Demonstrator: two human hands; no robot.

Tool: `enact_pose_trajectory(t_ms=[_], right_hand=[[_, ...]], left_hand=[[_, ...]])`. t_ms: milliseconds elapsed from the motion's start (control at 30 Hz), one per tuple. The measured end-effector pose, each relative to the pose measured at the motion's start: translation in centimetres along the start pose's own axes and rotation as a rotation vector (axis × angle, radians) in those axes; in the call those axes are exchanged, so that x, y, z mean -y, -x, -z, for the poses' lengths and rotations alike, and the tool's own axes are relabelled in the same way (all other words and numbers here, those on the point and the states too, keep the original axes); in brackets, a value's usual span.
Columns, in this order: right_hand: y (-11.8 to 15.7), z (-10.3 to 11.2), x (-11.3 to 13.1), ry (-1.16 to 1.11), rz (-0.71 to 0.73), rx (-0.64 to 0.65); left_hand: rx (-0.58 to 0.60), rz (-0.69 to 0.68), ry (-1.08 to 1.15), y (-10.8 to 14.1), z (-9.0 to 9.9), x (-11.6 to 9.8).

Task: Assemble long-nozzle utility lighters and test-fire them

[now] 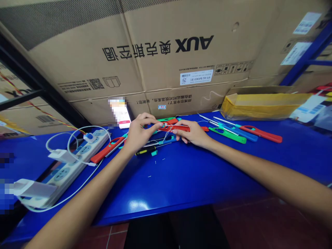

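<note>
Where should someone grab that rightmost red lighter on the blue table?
Likely best by the broad red handle, coming from the right: that end points rightward, beyond the neighbouring blue lighter, while the thin metal rod points left.

Head-worn view looks forward and down from near above glossy blue tabletop (202, 180), past bare left hand (141, 133) and bare right hand (194, 133), facing printed brown cardboard (166, 20).
</note>
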State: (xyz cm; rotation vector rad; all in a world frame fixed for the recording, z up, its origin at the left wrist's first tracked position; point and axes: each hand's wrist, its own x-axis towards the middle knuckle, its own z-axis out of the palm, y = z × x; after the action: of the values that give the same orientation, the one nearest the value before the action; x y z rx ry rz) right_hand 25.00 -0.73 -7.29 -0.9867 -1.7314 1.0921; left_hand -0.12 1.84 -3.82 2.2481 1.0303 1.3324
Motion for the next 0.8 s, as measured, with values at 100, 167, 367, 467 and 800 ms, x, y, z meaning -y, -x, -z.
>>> enact_pose_trajectory(t_ms=[100, 167, 367, 467, 800], right_hand=[[0.1, 0.0, 0.1, -0.018, -0.019, -0.002], [0.1, 0.0, 0.2, -0.021, -0.042, -0.011], [0.2, 0.1, 0.3, -0.059, -0.064, -0.038], [0.2, 0.0, 0.3, -0.062, -0.050, -0.044], [0.6, -0.5, 0.6, -0.068, 0.000, -0.059]], left_hand=[[0.012, 0.068, 0.109, 0.1, -0.2, 0.2], [0.029, 0.109, 0.167, 0.2, -0.3, 0.3], [0.053, 0.156, 0.262, 0.1, -0.2, 0.7], [0.056, 0.126, 0.215, 0.1, -0.3, 0.7], [0.008, -0.136, -0.028, 1.1, -1.5, 0.2]])
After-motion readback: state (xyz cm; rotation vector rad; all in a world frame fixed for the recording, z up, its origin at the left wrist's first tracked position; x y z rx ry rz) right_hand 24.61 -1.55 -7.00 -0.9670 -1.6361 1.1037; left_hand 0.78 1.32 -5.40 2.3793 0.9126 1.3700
